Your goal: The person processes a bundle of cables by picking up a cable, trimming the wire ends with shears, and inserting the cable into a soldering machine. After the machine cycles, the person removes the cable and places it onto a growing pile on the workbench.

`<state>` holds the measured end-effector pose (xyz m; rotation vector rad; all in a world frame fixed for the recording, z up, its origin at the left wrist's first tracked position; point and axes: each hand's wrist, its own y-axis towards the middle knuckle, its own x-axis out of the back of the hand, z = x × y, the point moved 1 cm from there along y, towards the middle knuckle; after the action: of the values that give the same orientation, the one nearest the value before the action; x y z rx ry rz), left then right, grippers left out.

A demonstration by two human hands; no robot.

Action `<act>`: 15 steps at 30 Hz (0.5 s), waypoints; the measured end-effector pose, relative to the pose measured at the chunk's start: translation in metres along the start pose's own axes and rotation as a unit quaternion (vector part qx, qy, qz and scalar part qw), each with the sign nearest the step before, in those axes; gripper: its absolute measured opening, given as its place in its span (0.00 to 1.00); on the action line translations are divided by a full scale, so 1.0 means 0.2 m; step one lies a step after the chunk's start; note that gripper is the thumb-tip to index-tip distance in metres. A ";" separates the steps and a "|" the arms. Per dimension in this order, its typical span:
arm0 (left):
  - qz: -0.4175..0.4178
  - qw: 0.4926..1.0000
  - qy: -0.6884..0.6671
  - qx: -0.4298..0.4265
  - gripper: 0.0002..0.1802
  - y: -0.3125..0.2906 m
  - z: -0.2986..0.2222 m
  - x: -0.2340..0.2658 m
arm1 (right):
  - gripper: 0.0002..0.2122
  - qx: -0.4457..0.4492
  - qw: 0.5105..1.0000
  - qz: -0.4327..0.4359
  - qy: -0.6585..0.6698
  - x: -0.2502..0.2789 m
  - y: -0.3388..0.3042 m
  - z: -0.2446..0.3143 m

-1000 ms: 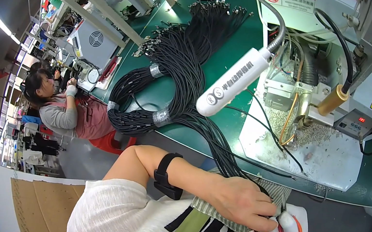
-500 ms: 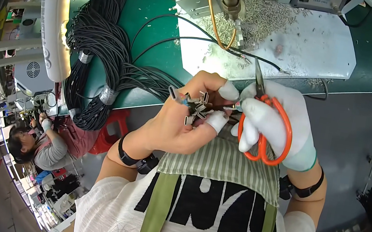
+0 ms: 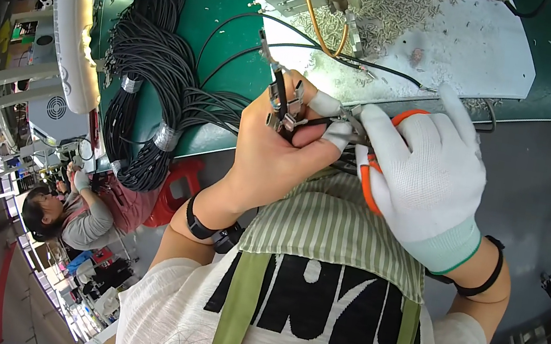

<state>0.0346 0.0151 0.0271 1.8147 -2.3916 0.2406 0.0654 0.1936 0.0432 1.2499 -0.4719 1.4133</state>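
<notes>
1. Left hand (image 3: 278, 154): clamped on black cables (image 3: 319, 121), above striped apron (image 3: 345, 235).
2. Right hand (image 3: 428, 176): closed around orange-handled scissors (image 3: 365, 187).
3. Step, I judge: cable-end handwork at the fingertips; next move needs steady pinching.

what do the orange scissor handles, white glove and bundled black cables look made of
Orange looped scissor handles: probably smooth plastic, given the even, bright colour.
White knitted glove: matte fabric, fine knit showing.
Bundled slim black cables: plastic or rubbery sheathing, judging by their soft sheen.
</notes>
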 end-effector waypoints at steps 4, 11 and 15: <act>-0.017 0.999 0.014 0.028 0.12 0.02 -0.06 -0.05 | 0.16 0.025 0.994 0.034 -0.105 0.03 0.00 0.00; -0.033 0.999 -0.016 -0.017 0.12 0.01 -0.03 -0.06 | 0.10 0.001 0.995 0.087 0.038 0.06 -0.01 -0.06; -0.048 0.994 -0.047 -0.090 0.12 -0.01 -0.05 -0.08 | 0.07 -0.104 0.923 0.126 0.348 0.03 -0.01 -0.06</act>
<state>0.0407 0.0320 0.0329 1.8901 -2.2917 -0.0702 0.0646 0.2066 0.0435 0.4648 -0.2782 1.8532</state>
